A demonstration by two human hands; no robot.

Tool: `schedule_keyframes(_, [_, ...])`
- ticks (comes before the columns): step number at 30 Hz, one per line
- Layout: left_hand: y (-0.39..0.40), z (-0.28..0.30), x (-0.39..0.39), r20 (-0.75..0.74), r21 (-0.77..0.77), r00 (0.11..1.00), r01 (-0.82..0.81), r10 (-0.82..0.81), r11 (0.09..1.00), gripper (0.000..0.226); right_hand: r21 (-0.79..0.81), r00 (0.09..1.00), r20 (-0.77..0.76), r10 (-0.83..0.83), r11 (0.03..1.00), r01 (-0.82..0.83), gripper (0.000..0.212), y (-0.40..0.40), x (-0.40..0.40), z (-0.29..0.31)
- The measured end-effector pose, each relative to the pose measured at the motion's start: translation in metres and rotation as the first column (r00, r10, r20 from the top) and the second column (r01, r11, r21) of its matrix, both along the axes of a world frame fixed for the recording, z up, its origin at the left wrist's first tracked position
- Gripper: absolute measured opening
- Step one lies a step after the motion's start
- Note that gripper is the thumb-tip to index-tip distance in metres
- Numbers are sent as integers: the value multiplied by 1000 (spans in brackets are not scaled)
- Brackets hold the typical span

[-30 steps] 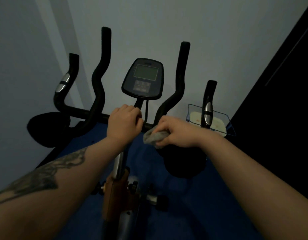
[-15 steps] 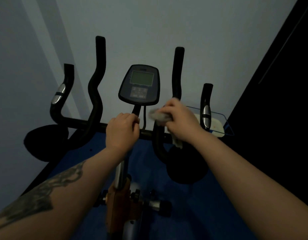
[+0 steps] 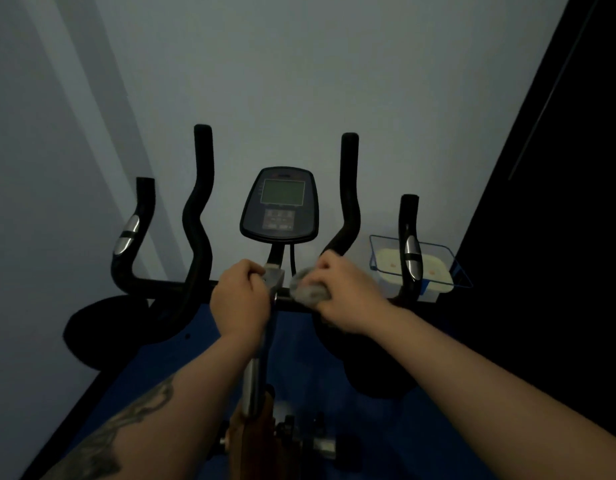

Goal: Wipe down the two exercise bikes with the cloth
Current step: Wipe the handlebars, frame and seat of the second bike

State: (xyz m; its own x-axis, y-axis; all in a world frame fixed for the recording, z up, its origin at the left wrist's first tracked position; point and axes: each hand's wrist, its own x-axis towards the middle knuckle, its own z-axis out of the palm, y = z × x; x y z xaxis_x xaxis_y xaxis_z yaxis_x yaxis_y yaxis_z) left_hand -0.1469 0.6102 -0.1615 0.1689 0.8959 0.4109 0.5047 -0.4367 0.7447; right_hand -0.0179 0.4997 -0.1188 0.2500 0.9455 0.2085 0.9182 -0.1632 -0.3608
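A: Report hand positions.
B: Left hand (image 3: 239, 299) — fingers closed around the crossbar of the exercise bike (image 3: 195, 237), just left of the centre clamp. Right hand (image 3: 344, 299) — fingers closed on the grey cloth (image 3: 308, 289), which is bunched and pressed on the crossbar just right of the clamp, at the base of the right inner handlebar.

A: Items obscured or cut off?
B: The seat post and lower frame run out of the bottom edge and are blurred. A clear container (image 3: 434, 268) with a blue rim sits behind the right outer grip; its pale contents cannot be identified.

A: Legible markings?
B: None. The console (image 3: 280, 206) shows a blank greenish screen and a button panel; its lettering is too dim to read.

A: Surroundings?
B: Dim room, pale wall ahead, dark panel at right, blue floor mat (image 3: 154, 368) below.
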Motion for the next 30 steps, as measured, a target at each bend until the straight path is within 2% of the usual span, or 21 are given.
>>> schedule_keyframes(2, [-1, 1, 0, -16, -4, 1000, 2, -2, 1000, 23, -69, 996, 73, 54, 996, -49, 30, 1, -4, 4])
schedule_keyframes(5, [-1, 3, 2, -175, 34, 984, 41, -35, 999, 21, -45, 992, 65, -111, 993, 114, 24, 22, -17, 17])
schedule_keyframes(6, [-1, 3, 2, -196, 25, 980, 47, -41, 999, 21, -57, 976, 118, -182, 980, 190, 24, 31, -26, 16])
schedule_keyframes(8, [-1, 3, 1, -154, -11, 987, 46, -47, 999, 21, -82, 927, 279, -251, 955, 284, 25, 44, -47, 6])
schedule_keyframes(10, [-3, 3, 0, -55, -40, 997, 49, -51, 998, 23, -53, 918, 297, -261, 956, 289, 34, 43, -56, -2])
schedule_keyframes(13, [-2, 2, -1, 31, -47, 998, 55, -53, 997, 25, -84, 965, 235, -120, 986, 143, 44, 20, -42, -6])
schedule_keyframes(17, [-1, 0, 0, -44, -7, 997, 55, -55, 998, 22, -179, 922, 386, 27, 983, 46, 49, 9, -22, -15])
schedule_keyframes(20, [-1, 0, 0, -95, 4, 994, 58, -57, 998, 20, -265, 931, 360, 53, 963, 48, 42, 27, -28, -11])
schedule_keyframes(25, [-2, 1, 0, -104, 20, 992, 72, -69, 997, 21, -321, 875, 481, 54, 939, 119, 47, 30, -32, -3])
schedule_keyframes(28, [-1, 0, -1, -83, 30, 993, 82, -79, 996, 22, -358, 778, 617, 121, 923, 141, 60, 25, -42, -12])
schedule_keyframes(30, [-1, 0, 0, -108, 26, 991, 78, -74, 997, 21, -401, 784, 603, 150, 906, 135, 53, 32, -40, -3])
